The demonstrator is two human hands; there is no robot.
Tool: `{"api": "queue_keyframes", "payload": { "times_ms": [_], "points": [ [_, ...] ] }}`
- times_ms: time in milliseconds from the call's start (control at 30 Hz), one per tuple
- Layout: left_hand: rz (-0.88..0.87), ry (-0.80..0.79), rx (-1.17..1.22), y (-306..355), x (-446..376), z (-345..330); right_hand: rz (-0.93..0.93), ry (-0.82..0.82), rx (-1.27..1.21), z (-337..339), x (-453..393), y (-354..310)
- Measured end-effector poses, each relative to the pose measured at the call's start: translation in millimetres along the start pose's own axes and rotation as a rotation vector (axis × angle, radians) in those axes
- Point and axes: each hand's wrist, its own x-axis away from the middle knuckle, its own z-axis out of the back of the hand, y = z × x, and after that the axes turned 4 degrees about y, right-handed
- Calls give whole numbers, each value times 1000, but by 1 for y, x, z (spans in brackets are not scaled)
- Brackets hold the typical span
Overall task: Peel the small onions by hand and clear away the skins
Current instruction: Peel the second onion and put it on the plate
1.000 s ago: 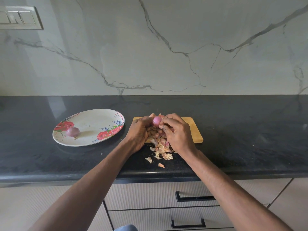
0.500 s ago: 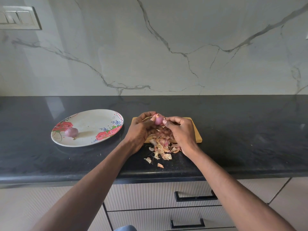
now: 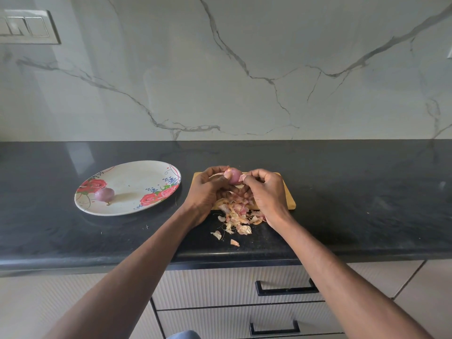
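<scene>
Left hand (image 3: 208, 189) grips small onion (image 3: 235, 176) above cutting board (image 3: 288, 200); right hand (image 3: 265, 192) pinches its skin. Skins pile (image 3: 238, 214) on worktop (image 3: 354, 204). Floral plate (image 3: 137, 177) holds one onion (image 3: 104, 194).

Black countertop (image 3: 342, 192), marble backsplash (image 3: 244, 69), wall switch (image 3: 27, 26).

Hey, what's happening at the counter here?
A person is peeling small onions by hand. The left hand holds a small pink onion above a wooden cutting board, while the right hand pinches a strip of skin off it. A pile of onion skins spills from the board onto the black countertop. One more onion sits on the floral plate to the left.
</scene>
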Motion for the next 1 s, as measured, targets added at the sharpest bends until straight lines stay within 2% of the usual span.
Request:
{"api": "queue_keyframes", "payload": {
  "times_ms": [433,567,767,1000],
  "points": [
    [123,-7,130,8,2,-2,4,22,-13,1,1,-2],
    [128,5,121,10,3,-2,-7,45,-18,3,1,-2],
    [111,18,100,10,3,0,129,27,123,2,2,-1],
    [81,-2,67,6,2,1,79,-5,30,3,1,-1]
  ]
}}
